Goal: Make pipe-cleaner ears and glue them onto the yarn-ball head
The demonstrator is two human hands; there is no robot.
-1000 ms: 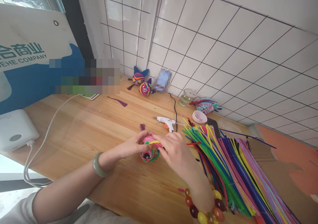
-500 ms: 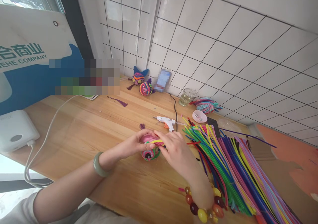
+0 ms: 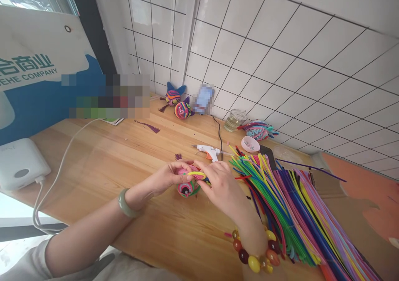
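Note:
Between my hands is a small pipe-cleaner figure (image 3: 186,189), mostly pink and green, with a dark round eye-like spot facing me and a purple tassel (image 3: 178,156) beyond it. My left hand (image 3: 170,177) grips its left side, thumb on top. A yellow pipe cleaner (image 3: 197,175) lies bent in a narrow loop across the pink part. My right hand (image 3: 218,181) is closed at the right side of the figure, fingertips by the loop's right end; those fingertips partly hide what they pinch.
A white glue gun (image 3: 208,151) lies just beyond my hands. Bundles of coloured pipe cleaners (image 3: 280,206) spread to the right. Farther back are two finished figures (image 3: 183,109), a glass jar (image 3: 235,120) and a pink bowl (image 3: 250,144). A white device (image 3: 21,164) with a cable stands left.
The yellow pipe cleaner, straighter before, now bends into a tighter loop near my right fingertips. My hands and the figure have shifted only slightly.

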